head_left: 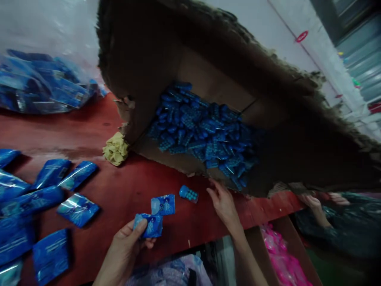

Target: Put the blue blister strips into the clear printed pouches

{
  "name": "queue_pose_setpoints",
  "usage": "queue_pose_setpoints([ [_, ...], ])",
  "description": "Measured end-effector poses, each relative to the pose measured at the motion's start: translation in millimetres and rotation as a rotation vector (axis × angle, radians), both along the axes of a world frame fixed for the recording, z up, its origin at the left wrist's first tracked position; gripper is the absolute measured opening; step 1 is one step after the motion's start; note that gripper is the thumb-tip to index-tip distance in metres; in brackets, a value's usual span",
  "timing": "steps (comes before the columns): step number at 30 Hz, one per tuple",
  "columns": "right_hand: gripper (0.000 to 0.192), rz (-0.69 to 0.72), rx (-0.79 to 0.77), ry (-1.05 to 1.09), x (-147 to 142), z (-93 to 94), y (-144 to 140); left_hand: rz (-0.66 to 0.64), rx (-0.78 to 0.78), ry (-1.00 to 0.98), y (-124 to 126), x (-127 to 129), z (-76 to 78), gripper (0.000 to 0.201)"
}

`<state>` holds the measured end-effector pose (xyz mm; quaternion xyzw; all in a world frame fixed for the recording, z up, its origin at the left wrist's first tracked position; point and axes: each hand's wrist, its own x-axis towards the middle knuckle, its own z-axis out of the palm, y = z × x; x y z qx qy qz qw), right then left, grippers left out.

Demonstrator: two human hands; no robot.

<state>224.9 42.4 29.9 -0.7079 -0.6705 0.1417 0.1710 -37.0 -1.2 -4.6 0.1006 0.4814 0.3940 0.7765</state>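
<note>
Between the thumb and fingers of my left hand is a blue printed packet, held low over the red table. A second blue packet lies just beyond it, touching or overlapping its upper edge. My right hand reaches toward the box opening, fingers apart and nothing visible in them. Left of those fingers, a small blue-capped clear bottle with light blue beads rests on the table. Many similar blue pieces are heaped inside the tipped cardboard box.
Several blue packets are spread at the left, below a clear bag of more packets. Crumpled yellow paper sits by the box corner. Pink items fill a carton under the table edge. Another person's hands are at the right.
</note>
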Motion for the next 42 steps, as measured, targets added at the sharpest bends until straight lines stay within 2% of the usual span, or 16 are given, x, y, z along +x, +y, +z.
queue_pose_setpoints([
  [5, 0.026, -0.114, 0.019, 0.066, 21.0, 0.6, -9.2, 0.029, -0.044, 0.069, 2.6, 0.6, 1.0, 0.032],
  [10, 0.025, -0.108, 0.029, 0.116, 10.2, 0.7, -16.2, 0.046, -0.068, 0.122, 2.8, 1.9, -1.5, 0.033],
  [13, 0.028, 0.027, -0.01, 0.036, -12.2, 4.2, -12.8, 0.057, -0.063, 0.136, 2.7, 2.3, -2.7, 0.032],
  [17, 0.051, 0.284, -0.143, -0.181, -49.8, 4.3, -1.0, 0.073, -0.045, 0.131, 3.1, 4.4, 5.4, 0.029],
  [20, 0.04, 0.338, -0.194, -0.254, -64.8, 0.8, 7.1, 0.068, -0.013, 0.076, 2.7, 5.8, 12.5, 0.026],
  [22, 0.034, 0.329, -0.212, -0.232, -63.4, -0.7, 10.6, 0.072, -0.011, 0.045, 2.2, 5.2, 13.7, 0.025],
  [25, 0.035, 0.236, -0.178, -0.015, -49.7, 1.8, 10.7, 0.101, -0.032, 0.01, 1.4, 3.5, 11.5, 0.022],
  [27, 0.036, 0.107, -0.15, 0.32, -41.6, 6.8, 5.2, 0.111, -0.04, -0.015, 0.6, 3.9, 9.4, 0.021],
  [29, 0.035, 0.011, -0.196, 0.741, -40.4, 12.5, -5.2, 0.1, -0.036, -0.038, -0.4, 6.3, 7.8, 0.021],
  [32, 0.033, 0.041, -0.29, 1.21, -52.0, 17.3, -24.3, 0.078, -0.01, -0.057, -2.7, 12.6, 7.6, 0.021],
  [35, 0.031, 0.121, -0.303, 1.343, -66.3, 15.2, -38.0, 0.066, 0.009, -0.046, -5.6, 17.5, 9.7, 0.022],
  [42, 0.031, 0.163, -0.259, 1.293, -67.1, 12.5, -46.4, 0.055, 0.07, 0.016, -10.9, 15.7, 13.8, 0.023],
])
